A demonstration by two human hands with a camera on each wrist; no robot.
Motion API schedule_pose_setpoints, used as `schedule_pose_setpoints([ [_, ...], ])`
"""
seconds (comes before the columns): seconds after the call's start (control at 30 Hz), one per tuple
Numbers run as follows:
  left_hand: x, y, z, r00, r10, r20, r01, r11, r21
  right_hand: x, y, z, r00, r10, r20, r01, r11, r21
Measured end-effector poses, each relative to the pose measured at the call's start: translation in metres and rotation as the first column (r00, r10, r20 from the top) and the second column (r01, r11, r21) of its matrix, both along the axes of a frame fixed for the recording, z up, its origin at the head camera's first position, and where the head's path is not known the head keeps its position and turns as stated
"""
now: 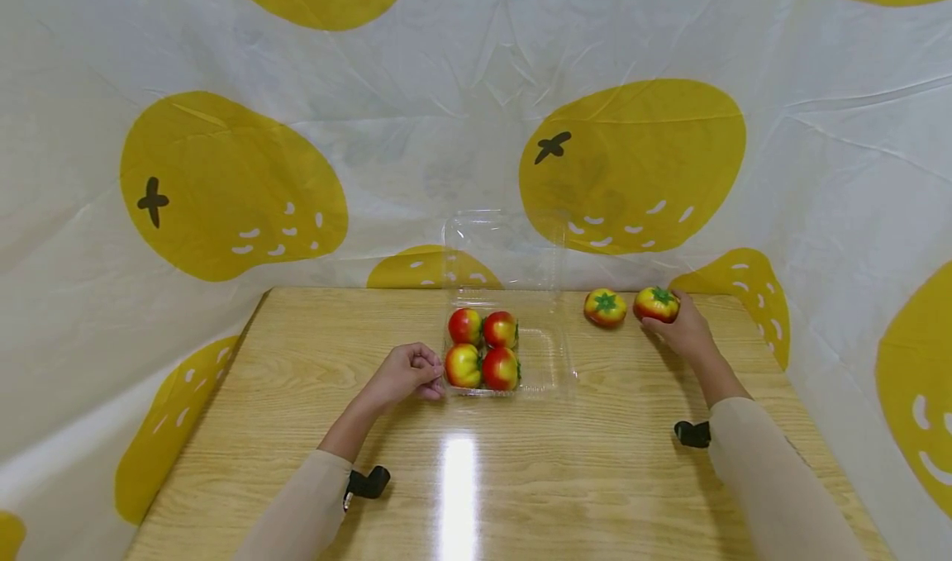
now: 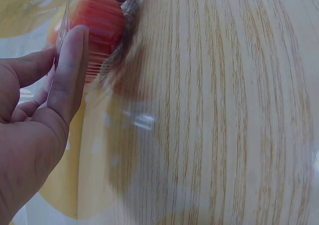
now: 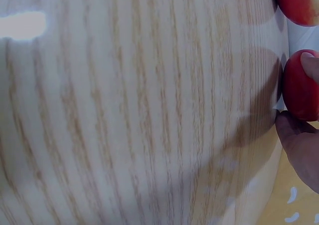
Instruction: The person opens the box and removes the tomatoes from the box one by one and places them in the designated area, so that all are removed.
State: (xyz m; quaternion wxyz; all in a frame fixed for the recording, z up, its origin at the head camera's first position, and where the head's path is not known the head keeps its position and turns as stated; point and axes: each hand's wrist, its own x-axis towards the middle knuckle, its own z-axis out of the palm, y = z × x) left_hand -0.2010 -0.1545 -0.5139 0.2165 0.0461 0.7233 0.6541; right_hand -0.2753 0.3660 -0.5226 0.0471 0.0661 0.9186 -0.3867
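Observation:
A clear plastic clamshell box sits mid-table with its lid standing open at the back. Several red-yellow tomatoes fill its left half; the right half is bare. My left hand pinches the box's front left corner. In the left wrist view the thumb presses the clear wall beside a tomato. At the far right my right hand grips a tomato, which shows red in the right wrist view. Just left of it lies a loose tomato.
The wooden table is walled on three sides by a white cloth with yellow fruit prints. A light glare lies on the near tabletop. A second tomato shows at the right wrist view's top edge.

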Motion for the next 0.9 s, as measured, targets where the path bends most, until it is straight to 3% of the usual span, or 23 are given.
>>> schedule_pose_setpoints([
  [0.53, -0.001, 0.0, 0.001, 1.0, 0.017, 0.013, -0.017, 1.0, -0.001, -0.001, 0.004, -0.005, 1.0, -0.001, -0.013, 0.001, 1.0, 0.016],
  [0.9, -0.002, 0.001, 0.0, 1.0, 0.016, 0.016, -0.016, 1.0, 0.001, 0.013, 0.008, 0.002, 1.0, -0.002, -0.004, 0.001, 0.999, -0.041],
])
